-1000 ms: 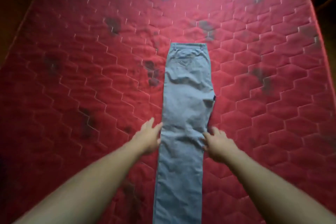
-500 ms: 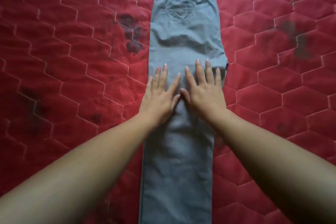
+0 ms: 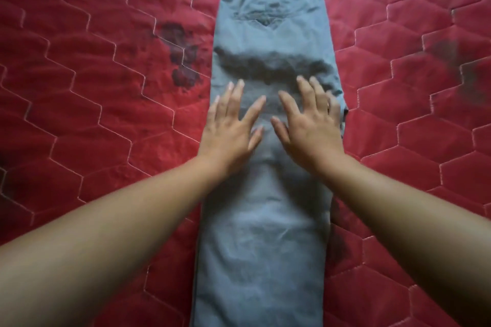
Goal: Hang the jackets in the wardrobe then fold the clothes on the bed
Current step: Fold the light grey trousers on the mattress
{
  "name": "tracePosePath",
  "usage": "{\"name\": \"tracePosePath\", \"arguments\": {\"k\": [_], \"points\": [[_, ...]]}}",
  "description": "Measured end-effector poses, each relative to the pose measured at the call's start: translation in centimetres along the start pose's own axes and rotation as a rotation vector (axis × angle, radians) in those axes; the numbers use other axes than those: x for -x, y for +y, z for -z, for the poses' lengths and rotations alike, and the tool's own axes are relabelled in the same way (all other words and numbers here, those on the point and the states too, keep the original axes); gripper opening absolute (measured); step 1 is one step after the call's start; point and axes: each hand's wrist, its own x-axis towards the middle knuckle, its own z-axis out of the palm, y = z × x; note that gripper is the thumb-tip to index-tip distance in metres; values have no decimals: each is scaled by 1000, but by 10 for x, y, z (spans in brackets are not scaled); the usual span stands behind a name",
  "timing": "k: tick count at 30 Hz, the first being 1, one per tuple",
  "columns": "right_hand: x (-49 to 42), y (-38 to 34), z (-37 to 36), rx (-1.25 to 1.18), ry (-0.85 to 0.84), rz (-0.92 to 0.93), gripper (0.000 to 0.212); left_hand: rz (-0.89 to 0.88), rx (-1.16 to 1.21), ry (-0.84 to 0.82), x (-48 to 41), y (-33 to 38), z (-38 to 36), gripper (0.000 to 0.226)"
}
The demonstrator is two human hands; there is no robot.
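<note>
A pair of grey-blue trousers (image 3: 268, 233) lies flat on the red quilted mattress (image 3: 93, 87), folded lengthwise leg on leg, waistband at the far end. My left hand (image 3: 231, 127) rests palm down on the left half of the seat area, fingers spread and straight. Beside it my right hand (image 3: 308, 125) lies flat on the right half, fingers spread too. A fold of bunched cloth runs across the trousers just beyond my fingertips. The leg ends run out of the bottom of the frame.
The red mattress with hexagonal stitching fills the whole view. Dark stains mark it left of the trousers (image 3: 180, 56) and at the far right (image 3: 457, 61). No other clothes are in sight.
My hands went from the trouser edges onto the cloth, then slid a little apart and up the seat. The view has closed in on the trousers.
</note>
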Motion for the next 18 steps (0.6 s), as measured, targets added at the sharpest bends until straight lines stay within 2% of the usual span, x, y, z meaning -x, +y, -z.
{"name": "tracePosePath", "arguments": {"k": [3, 6, 9, 12, 15, 18], "points": [[-24, 10, -22, 51, -90, 27, 70, 27, -39, -84, -27, -11, -15, 66], [-28, 19, -46, 45, -58, 10, 73, 16, -60, -35, -28, -18, -32, 67], [-29, 16, -43, 50, -91, 19, 73, 23, -26, -69, -28, -18, -25, 67], [-20, 8, -30, 43, -169, -35, 74, 45, 12, -172, -23, -12, -13, 68], [43, -22, -23, -19, -180, -20, 75, -7, 23, -209, 36, -5, -11, 69], [167, -58, -26, -75, -143, 55, 73, -97, 32, -200, 148, 5, -21, 67]]}}
